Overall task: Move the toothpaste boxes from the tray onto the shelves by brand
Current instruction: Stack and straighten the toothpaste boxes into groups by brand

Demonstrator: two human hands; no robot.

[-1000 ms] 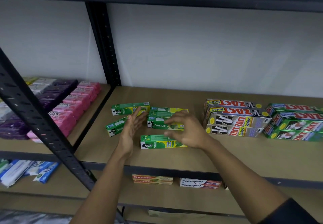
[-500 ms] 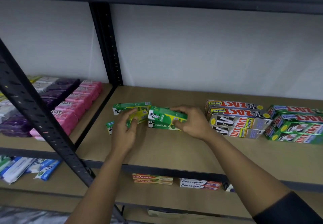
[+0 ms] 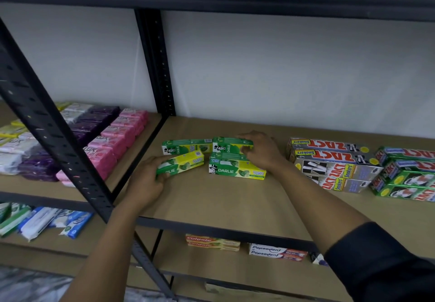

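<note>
Since half a second ago: the right hand (image 3: 261, 153) has gone farther in with its box, and the left hand (image 3: 146, 181) has pulled its box out toward the near left. Four Darlie toothpaste boxes are grouped mid-shelf on the brown shelf board (image 3: 223, 202). The left hand's fingers wrap the left end of the near-left Darlie box (image 3: 181, 165), which is angled, its right end pointing far-right. The right hand's fingers curl over the right end of the far-right Darlie box (image 3: 229, 145), thumb at its far edge. The near-right Darlie box (image 3: 236, 171) lies flat just in front, label facing near, with the wrist above its right end. The far-left Darlie box (image 3: 186, 146) lies flat, untouched by either hand. To the right, well apart, is a stack of red-and-grey Zact boxes (image 3: 329, 160), then green Zact boxes (image 3: 404, 174). Lux soap bars (image 3: 117, 137) fill the left bay beyond the black upright (image 3: 155, 66). On the lower shelf are Colgate boxes (image 3: 211, 241) and Pepsodent boxes (image 3: 275, 252).
</note>
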